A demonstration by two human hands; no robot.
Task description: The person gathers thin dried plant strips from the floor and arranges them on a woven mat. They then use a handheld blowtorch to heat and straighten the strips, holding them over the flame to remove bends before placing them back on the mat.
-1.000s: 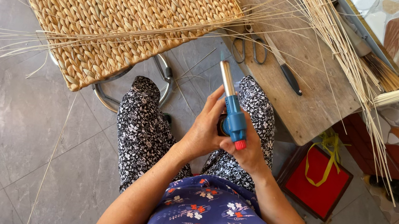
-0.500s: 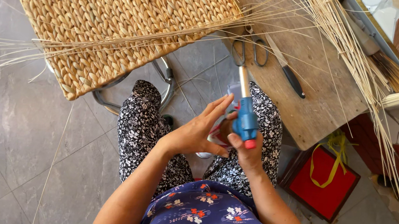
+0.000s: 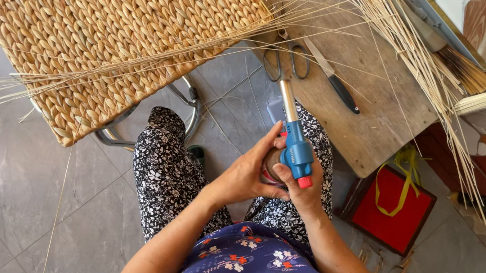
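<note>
Over grey tiles, both hands [image 3: 275,178] clasp the blue torch [image 3: 296,150] between curled fingers.

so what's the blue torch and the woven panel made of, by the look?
Torch: blue body looks like moulded plastic with a soft sheen; its nozzle tube looks like bare metal, shiny silver.
Woven panel: dried plant fibre, possibly water hyacinth or seagrass; matte tan, thick twisted strands.

Both bare forearms come up from the bottom of the frame and meet just below its centre, above the lap. The left hand [image 3: 247,178] is cupped, palm turned right, fingers stretched up and thumb spread. The right hand [image 3: 304,191] is curled closed, knuckles outward, its fingers pressed close against the left palm
</note>
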